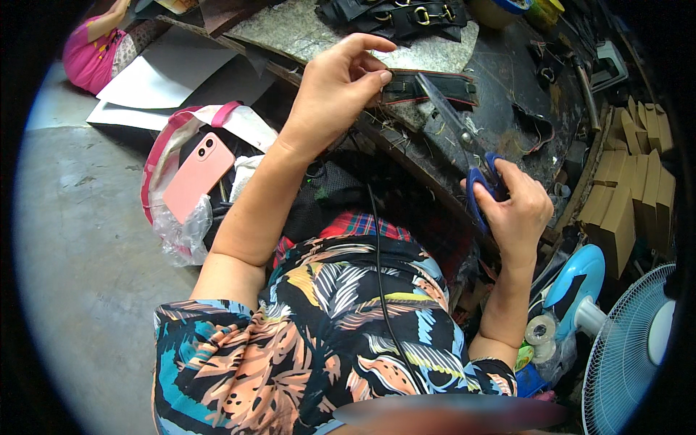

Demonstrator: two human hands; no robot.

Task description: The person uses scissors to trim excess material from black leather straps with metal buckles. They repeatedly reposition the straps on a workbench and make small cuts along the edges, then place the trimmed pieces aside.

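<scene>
While the grip of the right hand (520,209) is closed around the metal scissors with dark blue handles (465,136), their blades point across one end of the flat black strap with red edges (458,88). This strap lies on the dark, worn table (507,54), partly over a pale grey slab (286,32). The left hand (332,90) is at the strap's left end, index finger raised; whether its grip pinches the strap, I cannot tell.

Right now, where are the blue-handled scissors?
In the head view, the blue-handled scissors are right of centre, held in the right hand, their blades pointing up and left toward the dark strip at the left hand.
</scene>
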